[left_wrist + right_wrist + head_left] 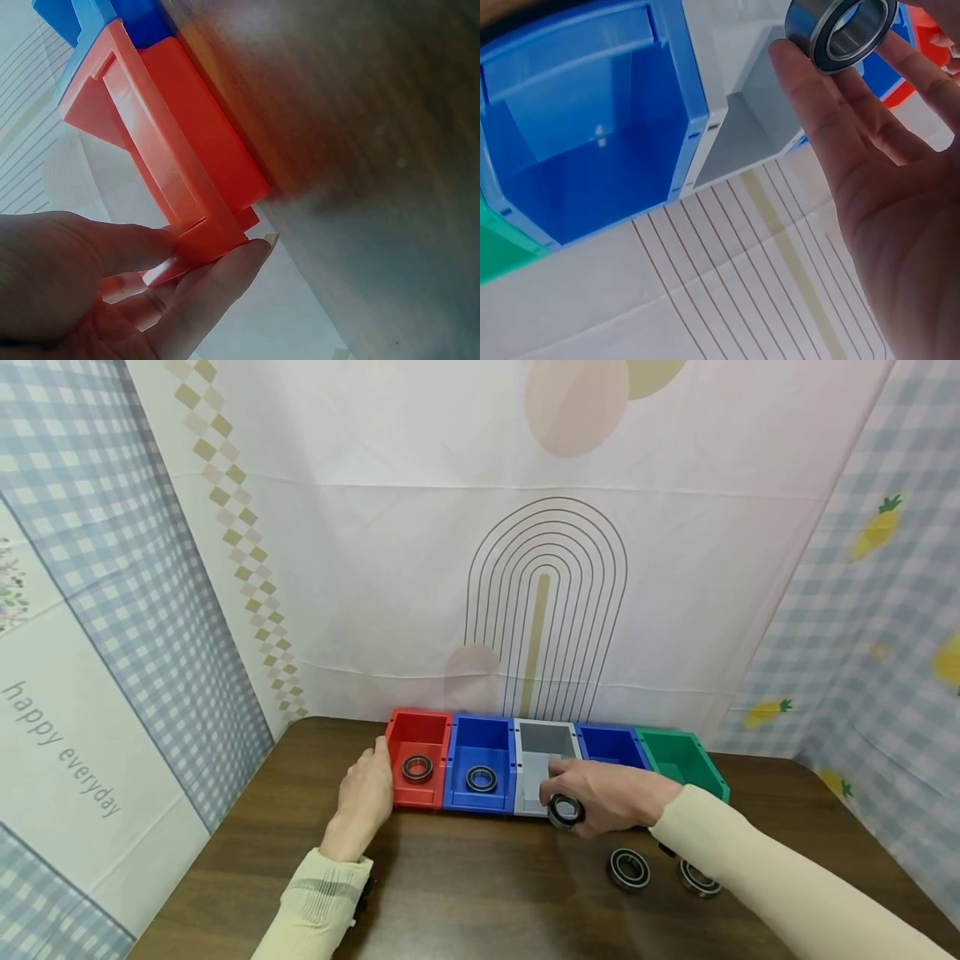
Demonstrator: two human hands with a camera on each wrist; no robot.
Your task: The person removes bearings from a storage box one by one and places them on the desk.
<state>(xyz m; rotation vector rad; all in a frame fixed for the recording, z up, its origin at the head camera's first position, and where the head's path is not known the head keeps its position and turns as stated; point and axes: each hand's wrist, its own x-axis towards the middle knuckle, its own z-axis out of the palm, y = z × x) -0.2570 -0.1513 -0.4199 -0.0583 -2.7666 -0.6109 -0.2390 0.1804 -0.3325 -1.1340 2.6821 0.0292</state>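
Observation:
My left hand grips the left side wall of the red bin, thumb on the rim and fingers outside it. A ball bearing lies inside this bin. Next to it, the blue bin holds another ball bearing. Over the front of the grey bin, my right hand pinches a bearing between thumb and fingers. It hangs tilted, with its open bore showing. Two bearings rest on the table by my right forearm, one in full view and one partly covered by the sleeve.
To the right of the grey bin stand a second blue bin and a green bin, closing the row. The bins stand along the back of the brown wooden table, before a hanging cloth.

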